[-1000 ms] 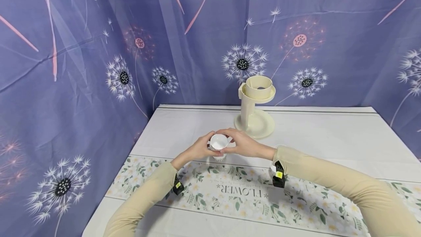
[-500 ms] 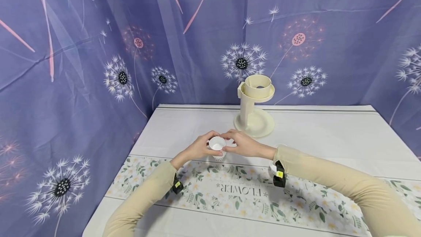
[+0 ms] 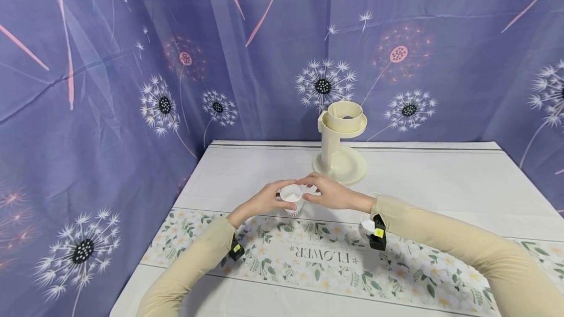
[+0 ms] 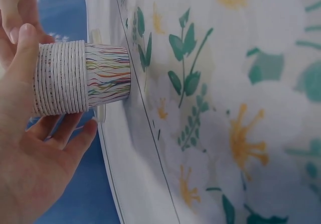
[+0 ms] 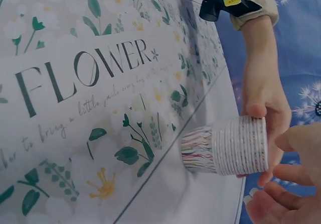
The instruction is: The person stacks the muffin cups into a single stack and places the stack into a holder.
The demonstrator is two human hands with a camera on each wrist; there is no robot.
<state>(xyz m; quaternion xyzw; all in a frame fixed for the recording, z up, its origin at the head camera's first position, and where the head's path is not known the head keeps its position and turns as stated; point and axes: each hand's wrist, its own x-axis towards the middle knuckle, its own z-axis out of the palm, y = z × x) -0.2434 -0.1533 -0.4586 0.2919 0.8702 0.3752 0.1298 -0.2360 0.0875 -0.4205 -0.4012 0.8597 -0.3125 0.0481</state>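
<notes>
A stack of nested paper cups (image 3: 294, 204) with thin coloured wavy lines stands mouth up near the middle of the table. My left hand (image 3: 264, 199) holds it from the left near the top, thumb and fingers on either side of the banded rims (image 4: 60, 78). To the right of the stack, my right hand (image 3: 328, 193) has its fingers loosely bent and spread, the fingertips close by the upper rim with nothing between them. In the right wrist view, a gap shows between the right fingers (image 5: 291, 174) and the cups.
Behind the hands stands a cream plastic stand (image 3: 330, 150) with a round base and a ring on top. A white round object (image 3: 367, 223) lies partly hidden under the right wrist. A floral runner (image 3: 326, 268) crosses the white-covered table, with a blue curtain (image 3: 273, 87) behind.
My right fingers have come away from the cup stack and shifted slightly right. My left hand stays around the stack, which has hardly moved.
</notes>
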